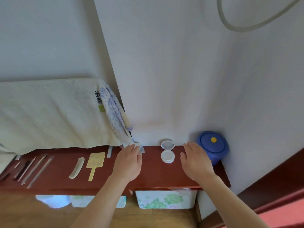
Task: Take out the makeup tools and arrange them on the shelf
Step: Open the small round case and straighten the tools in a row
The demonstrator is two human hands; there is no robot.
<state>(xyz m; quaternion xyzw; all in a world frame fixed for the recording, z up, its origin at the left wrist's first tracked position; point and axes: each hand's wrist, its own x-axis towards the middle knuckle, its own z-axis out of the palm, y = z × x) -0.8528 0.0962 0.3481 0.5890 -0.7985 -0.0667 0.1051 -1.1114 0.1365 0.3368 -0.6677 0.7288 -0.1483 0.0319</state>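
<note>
Now both hands flank the open compact on the red shelf (153,175)

Lower middle of frame: the left hand (129,163) hovers with fingers together, lightly touching a small pale item I cannot identify; the right hand (195,160) is spread flat, holding nothing. Between them, touching neither, lies the white compact (167,152). Best nudge it square, in line with the yellow mirror (95,162) and comb (77,167)

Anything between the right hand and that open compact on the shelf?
Nothing visible. The right hand hovers just right of the open compact, with only bare shelf between them. The blue pot sits farther right, behind the hand, not in the path.
</note>
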